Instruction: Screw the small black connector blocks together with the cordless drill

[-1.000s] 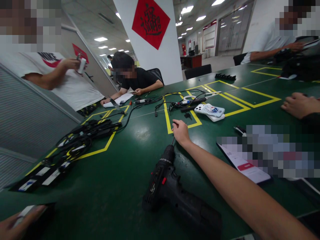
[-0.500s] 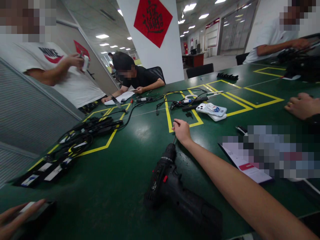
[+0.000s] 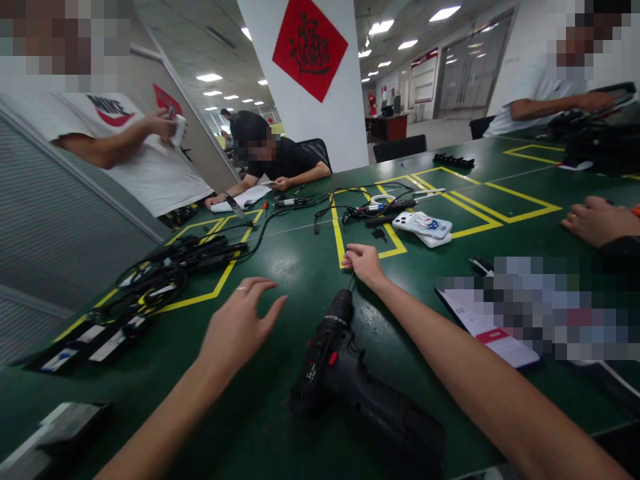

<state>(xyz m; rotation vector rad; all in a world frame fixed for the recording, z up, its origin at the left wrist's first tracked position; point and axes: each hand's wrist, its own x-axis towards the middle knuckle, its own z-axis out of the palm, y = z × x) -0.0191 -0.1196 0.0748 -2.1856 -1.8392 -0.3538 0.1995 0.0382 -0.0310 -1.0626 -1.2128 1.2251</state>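
A black cordless drill (image 3: 320,360) lies on its side on the green table (image 3: 210,400), its thin bit pointing away from me. At the bit's far end, my right hand (image 3: 369,265) has its fingers pinched together; whatever they hold, if anything, is too small to make out. To the left of the drill, my left hand (image 3: 240,320) hovers over the table with thumb and fingers apart, holding nothing. A black and white box-like object (image 3: 55,440) sits at the lower left corner, partly out of frame.
Tangled black cables (image 3: 175,267) lie at left. A phone (image 3: 425,225) rests on a white item beside pens and cables ahead. A document (image 3: 500,333) lies at right, near another person's hand (image 3: 600,220). Several people are around the table. A black rail-like part (image 3: 453,161) lies farther back.
My left hand has let go of the box-like object at the lower left and moved up and right toward the drill. My right hand stays by the bit.
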